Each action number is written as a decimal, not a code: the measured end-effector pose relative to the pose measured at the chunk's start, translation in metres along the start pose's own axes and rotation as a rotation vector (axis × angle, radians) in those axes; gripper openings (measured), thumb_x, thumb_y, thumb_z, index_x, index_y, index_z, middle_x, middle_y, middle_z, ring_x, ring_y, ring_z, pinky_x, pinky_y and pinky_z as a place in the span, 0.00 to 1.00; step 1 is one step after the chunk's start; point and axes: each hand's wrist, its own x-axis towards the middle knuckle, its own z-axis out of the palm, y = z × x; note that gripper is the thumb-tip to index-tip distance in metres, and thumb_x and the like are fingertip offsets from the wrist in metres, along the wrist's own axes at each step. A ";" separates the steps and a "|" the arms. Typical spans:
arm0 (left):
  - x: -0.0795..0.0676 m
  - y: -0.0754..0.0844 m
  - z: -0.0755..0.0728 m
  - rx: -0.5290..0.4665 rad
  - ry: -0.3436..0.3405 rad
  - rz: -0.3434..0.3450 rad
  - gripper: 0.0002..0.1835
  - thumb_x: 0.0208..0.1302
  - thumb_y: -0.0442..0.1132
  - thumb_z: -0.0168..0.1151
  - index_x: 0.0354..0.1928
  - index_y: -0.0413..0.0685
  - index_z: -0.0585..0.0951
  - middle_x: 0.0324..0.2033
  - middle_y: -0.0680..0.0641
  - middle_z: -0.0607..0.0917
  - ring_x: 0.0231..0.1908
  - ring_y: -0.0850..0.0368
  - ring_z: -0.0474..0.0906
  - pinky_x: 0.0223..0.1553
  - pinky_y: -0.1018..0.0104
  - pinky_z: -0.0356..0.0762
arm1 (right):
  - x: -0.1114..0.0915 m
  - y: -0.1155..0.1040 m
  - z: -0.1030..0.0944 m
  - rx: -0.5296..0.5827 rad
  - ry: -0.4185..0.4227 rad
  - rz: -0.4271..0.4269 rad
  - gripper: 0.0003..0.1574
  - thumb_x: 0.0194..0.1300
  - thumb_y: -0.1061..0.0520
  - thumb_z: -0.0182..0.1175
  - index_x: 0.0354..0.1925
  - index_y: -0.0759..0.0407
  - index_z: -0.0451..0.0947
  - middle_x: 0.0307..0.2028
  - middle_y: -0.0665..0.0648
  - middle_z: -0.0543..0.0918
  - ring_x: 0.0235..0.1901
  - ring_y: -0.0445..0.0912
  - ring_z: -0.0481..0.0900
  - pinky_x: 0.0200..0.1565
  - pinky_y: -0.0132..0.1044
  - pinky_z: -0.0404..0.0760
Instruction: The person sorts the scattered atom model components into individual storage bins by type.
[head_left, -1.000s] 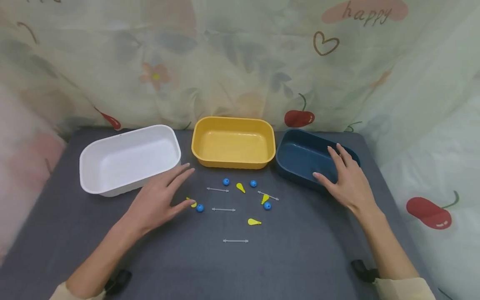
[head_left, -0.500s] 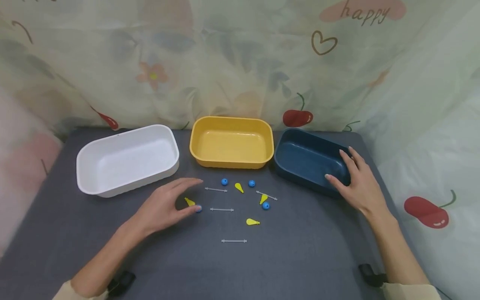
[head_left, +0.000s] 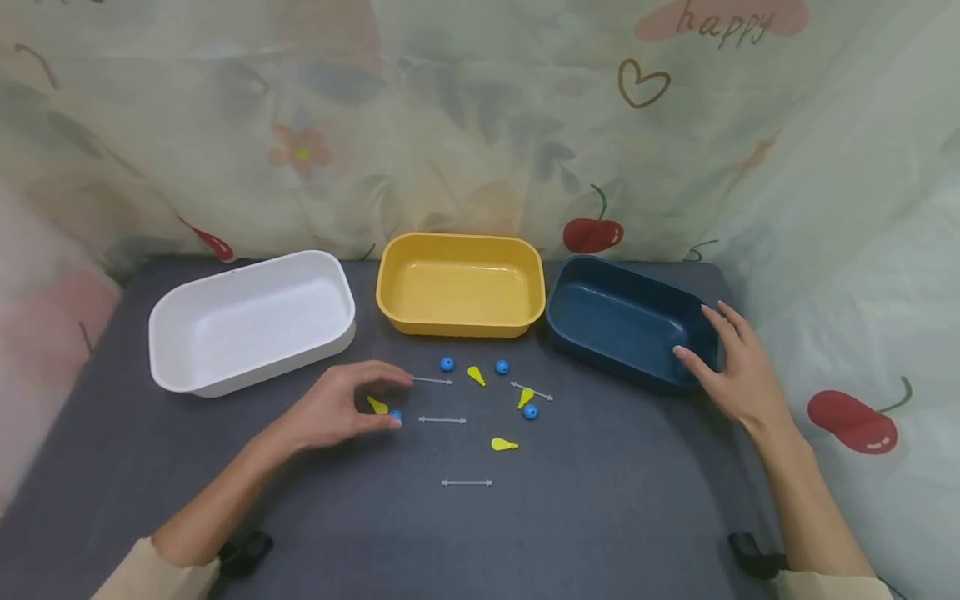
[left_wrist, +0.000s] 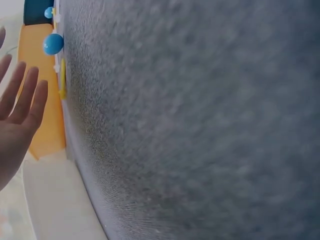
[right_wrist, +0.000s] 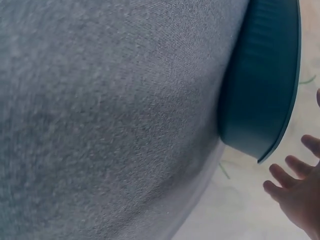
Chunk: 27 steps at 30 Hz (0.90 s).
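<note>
My left hand hovers over the left side of the small pieces, thumb and fingers apart with nothing held. Its thumb tip overlaps a blue bead, and a yellow bulb-shaped piece shows between thumb and fingers. The fingertips overlap one end of a thin grey rod. In the left wrist view the fingers of that hand are extended. At the right end of the dark blue tray, my right hand is spread, its thumb and fingertips overlapping the rim. The right wrist view shows loosely spread fingers beside that tray.
A yellow tray stands at the back middle and a white tray at the back left. Between the hands lie more blue beads, yellow bulb-shaped pieces and grey rods. A patterned curtain hangs behind the dark tabletop.
My left hand has moved right and down from beside the white tray to the blue bead, its fingers bending. My right hand has shifted right along the dark blue tray to its end.
</note>
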 end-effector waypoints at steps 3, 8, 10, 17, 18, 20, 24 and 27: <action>0.004 -0.003 -0.001 -0.023 -0.042 -0.007 0.26 0.51 0.42 0.79 0.54 0.52 0.84 0.53 0.60 0.83 0.52 0.59 0.80 0.55 0.59 0.78 | -0.001 0.004 0.000 0.019 0.008 -0.003 0.46 0.67 0.46 0.64 0.75 0.59 0.59 0.74 0.67 0.55 0.69 0.70 0.57 0.62 0.72 0.56; 0.008 -0.006 -0.001 -0.051 -0.097 -0.022 0.21 0.51 0.41 0.79 0.48 0.53 0.85 0.52 0.56 0.85 0.52 0.60 0.80 0.55 0.58 0.78 | -0.004 0.012 0.001 0.042 0.018 0.001 0.48 0.67 0.48 0.65 0.75 0.61 0.56 0.74 0.69 0.55 0.69 0.70 0.56 0.61 0.72 0.58; 0.008 -0.007 -0.001 -0.055 -0.113 -0.032 0.20 0.51 0.40 0.79 0.48 0.53 0.85 0.51 0.55 0.85 0.51 0.59 0.80 0.54 0.58 0.78 | -0.005 0.015 0.001 0.051 0.016 0.011 0.48 0.67 0.49 0.65 0.76 0.61 0.55 0.74 0.70 0.55 0.68 0.70 0.58 0.59 0.71 0.62; 0.009 -0.014 0.000 -0.026 -0.137 -0.057 0.22 0.52 0.39 0.78 0.51 0.51 0.84 0.47 0.55 0.86 0.48 0.59 0.81 0.52 0.59 0.79 | -0.008 0.018 0.002 0.133 -0.019 0.102 0.48 0.70 0.49 0.62 0.78 0.59 0.51 0.73 0.70 0.56 0.62 0.71 0.67 0.54 0.67 0.70; 0.009 -0.015 0.000 -0.020 -0.137 -0.060 0.22 0.52 0.38 0.78 0.51 0.51 0.84 0.46 0.55 0.86 0.48 0.60 0.81 0.52 0.60 0.79 | -0.009 0.017 0.002 0.152 -0.029 0.127 0.48 0.70 0.48 0.61 0.78 0.59 0.50 0.73 0.70 0.56 0.62 0.71 0.67 0.54 0.66 0.70; 0.009 -0.017 0.001 -0.008 -0.134 -0.064 0.22 0.52 0.38 0.78 0.51 0.51 0.84 0.45 0.55 0.86 0.47 0.60 0.82 0.51 0.60 0.79 | -0.010 0.017 0.001 0.181 -0.052 0.184 0.49 0.72 0.45 0.59 0.79 0.56 0.47 0.74 0.69 0.55 0.63 0.72 0.67 0.54 0.66 0.70; 0.010 -0.021 0.004 0.005 -0.133 -0.054 0.20 0.53 0.38 0.78 0.50 0.51 0.85 0.43 0.56 0.86 0.44 0.60 0.81 0.49 0.61 0.80 | -0.011 0.017 0.001 0.216 -0.105 0.269 0.50 0.73 0.42 0.56 0.80 0.51 0.42 0.76 0.66 0.52 0.64 0.72 0.66 0.54 0.53 0.78; 0.011 -0.024 0.005 0.014 -0.143 -0.042 0.19 0.53 0.38 0.78 0.49 0.52 0.85 0.43 0.56 0.86 0.43 0.60 0.81 0.48 0.61 0.80 | -0.012 0.017 0.000 0.234 -0.128 0.290 0.51 0.73 0.41 0.55 0.80 0.51 0.40 0.76 0.65 0.53 0.63 0.69 0.68 0.45 0.29 0.78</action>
